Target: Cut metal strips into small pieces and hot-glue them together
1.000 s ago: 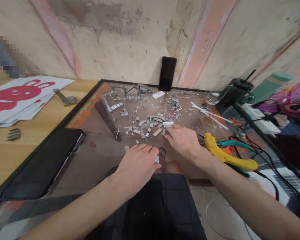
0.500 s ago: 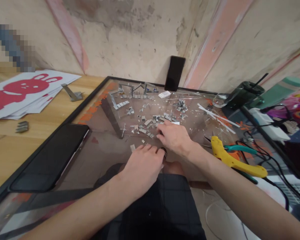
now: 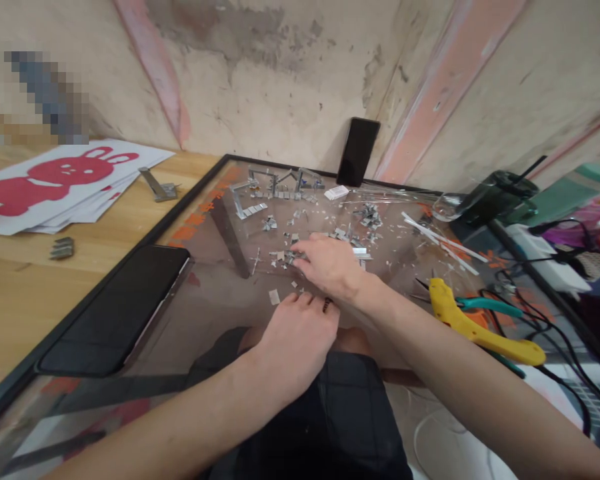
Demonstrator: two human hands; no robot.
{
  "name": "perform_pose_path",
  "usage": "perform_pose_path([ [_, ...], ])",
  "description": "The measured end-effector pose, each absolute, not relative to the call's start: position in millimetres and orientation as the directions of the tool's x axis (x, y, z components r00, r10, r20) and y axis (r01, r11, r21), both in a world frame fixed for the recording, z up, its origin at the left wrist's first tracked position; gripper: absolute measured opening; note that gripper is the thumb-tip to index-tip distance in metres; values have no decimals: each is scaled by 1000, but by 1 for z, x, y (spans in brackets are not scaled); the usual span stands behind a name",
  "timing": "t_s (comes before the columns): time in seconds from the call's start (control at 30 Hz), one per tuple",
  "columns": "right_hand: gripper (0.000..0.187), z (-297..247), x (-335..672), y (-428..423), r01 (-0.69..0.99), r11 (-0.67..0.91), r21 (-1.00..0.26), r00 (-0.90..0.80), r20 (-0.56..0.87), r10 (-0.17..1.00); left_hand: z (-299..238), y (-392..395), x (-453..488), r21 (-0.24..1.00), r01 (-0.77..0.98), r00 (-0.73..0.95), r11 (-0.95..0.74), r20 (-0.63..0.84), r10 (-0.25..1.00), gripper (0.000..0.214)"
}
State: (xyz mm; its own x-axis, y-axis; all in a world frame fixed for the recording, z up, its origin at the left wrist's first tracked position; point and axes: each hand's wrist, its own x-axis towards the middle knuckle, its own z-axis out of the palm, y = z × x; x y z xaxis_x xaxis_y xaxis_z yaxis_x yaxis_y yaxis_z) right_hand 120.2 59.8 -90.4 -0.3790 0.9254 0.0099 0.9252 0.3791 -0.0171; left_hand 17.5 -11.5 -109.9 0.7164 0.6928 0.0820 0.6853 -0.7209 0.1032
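My right hand [image 3: 327,267] reaches over the small grey metal-like pieces [image 3: 283,256] scattered on the glass tabletop [image 3: 220,300]. Its thumb and forefinger point left, slightly apart at the pieces, with nothing visible between them. Nearer to me, my left hand [image 3: 303,333] rests at the table's front edge with its fingers curled under and a dark ring on one. Whatever it may hold is hidden beneath the palm. A small pale flat piece [image 3: 274,297] lies just beyond its fingertips. More grey pieces [image 3: 369,215] are heaped farther back.
Bent grey frames [image 3: 275,183] stand at the back. One phone [image 3: 359,152] leans on the wall; another large dark phone [image 3: 115,310] lies left. Yellow-handled pliers [image 3: 460,317], white sticks [image 3: 443,241] and cables are on the right. Rabbit-print papers [image 3: 75,177] lie on the wooden table.
My right hand has moved left and slightly forward over the loose pieces, uncovering a shiny strip to its right. My left hand stays near the front edge. The view has shifted slightly.
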Motion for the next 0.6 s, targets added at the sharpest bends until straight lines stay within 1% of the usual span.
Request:
perform_pose_path([
  [0.07, 26, -94, 110, 68, 911, 412, -31, -412, 10, 911, -109, -12, 18, 104, 684, 719, -722, 71, 692, 20],
  [0.17, 21, -99, 105, 76, 903, 428, -34, -427, 9, 904, -108, -16, 19, 85, 676, 728, -732, 81, 681, 18],
  [0.27, 20, -103, 109, 78, 912, 410, -28, -410, 19, 912, -108, -22, 20, 64, 661, 742, -747, 85, 665, 14],
  [0.4, 19, -100, 118, 71, 922, 385, -39, -384, 44, 922, -109, -26, 21, 84, 638, 761, -765, 82, 644, 13],
  [0.47, 21, -97, 123, 65, 925, 376, -49, -373, 64, 926, -109, -25, 21, 98, 647, 751, -756, 88, 654, 15],
  [0.53, 22, -92, 129, 57, 929, 360, -86, -353, 90, 931, -110, -24, 20, 114, 661, 735, -741, 97, 671, 17],
  [0.6, 20, -88, 137, 48, 924, 338, -178, -321, 117, 940, -111, -23, 20, 133, 674, 720, -726, 102, 687, 17],
])
